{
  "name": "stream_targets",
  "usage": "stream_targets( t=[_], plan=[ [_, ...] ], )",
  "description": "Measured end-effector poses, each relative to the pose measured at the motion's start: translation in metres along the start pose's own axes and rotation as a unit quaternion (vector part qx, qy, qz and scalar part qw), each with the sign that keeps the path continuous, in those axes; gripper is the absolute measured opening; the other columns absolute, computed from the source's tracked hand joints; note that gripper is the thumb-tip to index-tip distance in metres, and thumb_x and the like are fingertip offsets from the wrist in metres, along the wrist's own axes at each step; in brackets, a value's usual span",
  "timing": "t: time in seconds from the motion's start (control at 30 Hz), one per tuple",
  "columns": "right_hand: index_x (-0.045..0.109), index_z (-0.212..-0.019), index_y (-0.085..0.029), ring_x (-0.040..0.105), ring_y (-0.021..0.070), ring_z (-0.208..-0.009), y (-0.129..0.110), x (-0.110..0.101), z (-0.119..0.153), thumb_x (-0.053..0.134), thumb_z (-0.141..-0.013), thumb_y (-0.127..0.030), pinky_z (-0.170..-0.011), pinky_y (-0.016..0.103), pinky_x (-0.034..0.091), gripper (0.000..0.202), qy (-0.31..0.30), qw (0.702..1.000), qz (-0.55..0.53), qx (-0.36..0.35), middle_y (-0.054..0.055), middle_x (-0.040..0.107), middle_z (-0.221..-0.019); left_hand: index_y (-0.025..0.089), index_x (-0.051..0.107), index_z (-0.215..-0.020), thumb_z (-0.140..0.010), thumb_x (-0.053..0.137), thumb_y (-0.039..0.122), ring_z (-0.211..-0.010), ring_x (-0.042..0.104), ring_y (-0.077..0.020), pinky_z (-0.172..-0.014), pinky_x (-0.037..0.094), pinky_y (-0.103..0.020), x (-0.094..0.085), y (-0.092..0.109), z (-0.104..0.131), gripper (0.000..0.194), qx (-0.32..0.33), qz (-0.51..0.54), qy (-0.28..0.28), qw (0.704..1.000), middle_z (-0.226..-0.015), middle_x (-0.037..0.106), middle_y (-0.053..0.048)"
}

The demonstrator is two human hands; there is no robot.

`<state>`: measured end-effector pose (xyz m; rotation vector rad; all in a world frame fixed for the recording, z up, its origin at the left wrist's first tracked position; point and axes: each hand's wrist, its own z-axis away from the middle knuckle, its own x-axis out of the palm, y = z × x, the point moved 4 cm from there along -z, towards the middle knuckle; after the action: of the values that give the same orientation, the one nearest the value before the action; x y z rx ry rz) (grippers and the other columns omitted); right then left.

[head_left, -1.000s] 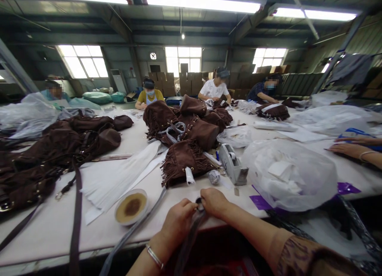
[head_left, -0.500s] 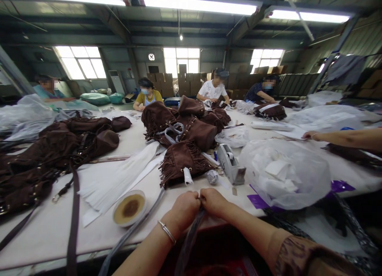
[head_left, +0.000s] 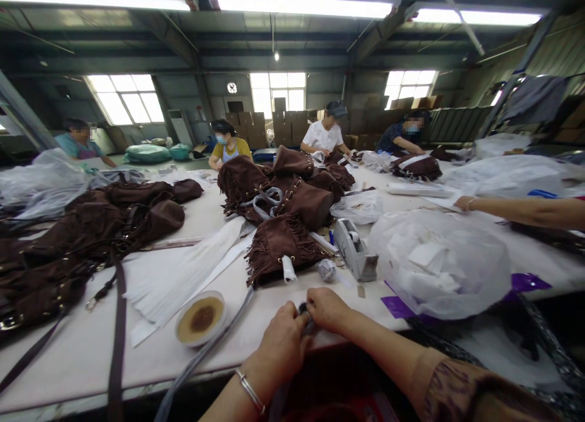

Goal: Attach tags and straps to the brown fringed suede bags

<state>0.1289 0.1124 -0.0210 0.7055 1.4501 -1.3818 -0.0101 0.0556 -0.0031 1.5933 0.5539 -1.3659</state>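
My left hand (head_left: 282, 338), with a bangle on its wrist, is closed round a bag strap (head_left: 305, 316) at the table's front edge. My right hand (head_left: 328, 311) pinches the same strap just to the right, knuckles nearly touching the left hand. Only a short dark, shiny piece of it shows between my fingers. Beyond my hands lies a brown fringed bag (head_left: 281, 242), a roll of white paper at its eyelets. From its left corner a grey plastic-wrapped strap length (head_left: 205, 344) runs down over the edge; whether both pieces are one strap is hidden.
A bowl of yellowish-brown stuff (head_left: 200, 318) stands at left, near white paper strips (head_left: 183, 270). A tape dispenser (head_left: 354, 251) and a clear bag of scraps (head_left: 439, 263) are at right. Brown bags (head_left: 292, 190) are heaped behind. A co-worker's hand (head_left: 466, 203) reaches in from the right.
My left hand has turned and moved slightly down and left, opening a small gap to my right hand. The strap end hanging below my hands is now mostly hidden.
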Motion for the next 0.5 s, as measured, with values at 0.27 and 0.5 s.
stream_targets(
  t=[0.27,0.5],
  plan=[
    [0.071,-0.092,-0.015,0.065,0.0218,-0.085,0.005,0.005,0.009,0.054,-0.088,-0.026,-0.066,0.028,0.035,0.021,0.013,0.999,-0.004,0.051,0.012,0.074,-0.092,0.018,0.071,-0.093,-0.089,0.049,0.016,-0.088,0.055,-0.0207,-0.078,0.045,-0.03,0.01,-0.01,-0.028,0.022,0.049,-0.059,-0.021,0.997,-0.093,0.063,-0.008],
    [0.07,-0.091,-0.015,0.066,0.0242,-0.088,-0.004,0.004,0.006,0.052,-0.085,-0.018,-0.068,0.03,0.036,0.02,-0.014,0.999,0.029,-0.001,0.013,0.074,-0.094,0.019,0.072,-0.092,-0.092,0.054,0.032,-0.087,0.058,-0.0214,-0.078,0.046,-0.031,0.005,-0.012,-0.025,0.023,0.075,-0.03,-0.011,0.997,-0.093,0.064,-0.008]
  ],
)
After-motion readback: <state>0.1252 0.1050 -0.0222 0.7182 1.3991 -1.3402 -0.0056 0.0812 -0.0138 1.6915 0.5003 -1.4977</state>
